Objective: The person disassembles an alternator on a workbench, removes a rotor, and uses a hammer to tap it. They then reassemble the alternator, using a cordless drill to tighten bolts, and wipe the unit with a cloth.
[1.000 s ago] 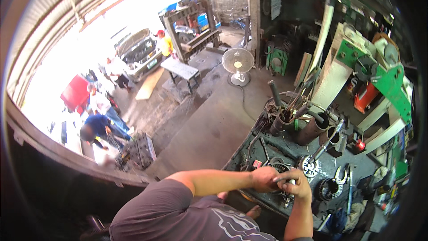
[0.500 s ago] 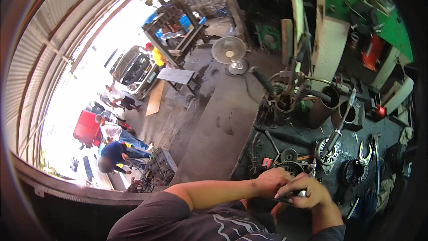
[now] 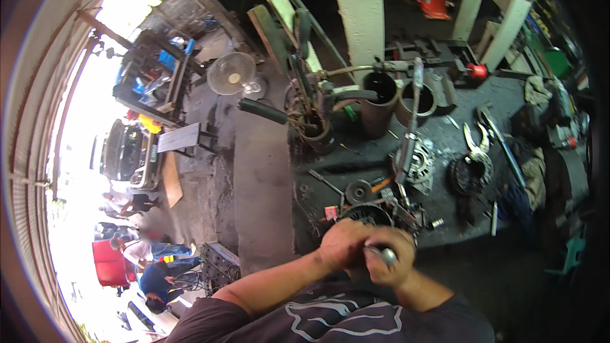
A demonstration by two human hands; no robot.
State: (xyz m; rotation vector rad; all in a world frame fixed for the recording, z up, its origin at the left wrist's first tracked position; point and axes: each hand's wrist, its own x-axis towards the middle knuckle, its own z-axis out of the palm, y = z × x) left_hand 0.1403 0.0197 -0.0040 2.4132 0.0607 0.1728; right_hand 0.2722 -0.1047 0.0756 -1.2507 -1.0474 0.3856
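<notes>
My left hand [image 3: 342, 242] is closed at the near edge of the bench, its fingertips hidden, so what it grips does not show. Pressed against it, my right hand [image 3: 395, 259] is wrapped round a dark tool with a rounded silver end [image 3: 386, 255]; its kind I cannot make out. Just beyond my hands lies a round, dark-rimmed metal housing [image 3: 370, 211]. Further on is a small pulley [image 3: 358, 192], with a red box [image 3: 331, 213] to its left. A slotted alternator end cover [image 3: 417, 164] lies beyond, a long-handled tool [image 3: 412, 130] slanting over it.
Pliers with spread jaws [image 3: 476, 141] rest on a dark ring-shaped part [image 3: 469, 174] to the right. Metal cylinders [image 3: 378, 111] holding tools stand at the back. A fan [image 3: 232, 75] and a bench [image 3: 178, 138] are on the floor at left, where other people work.
The view has swung to the right, so bench things appear further left. My right hand has turned and closed up against my left, the tool's silver end now facing up.
</notes>
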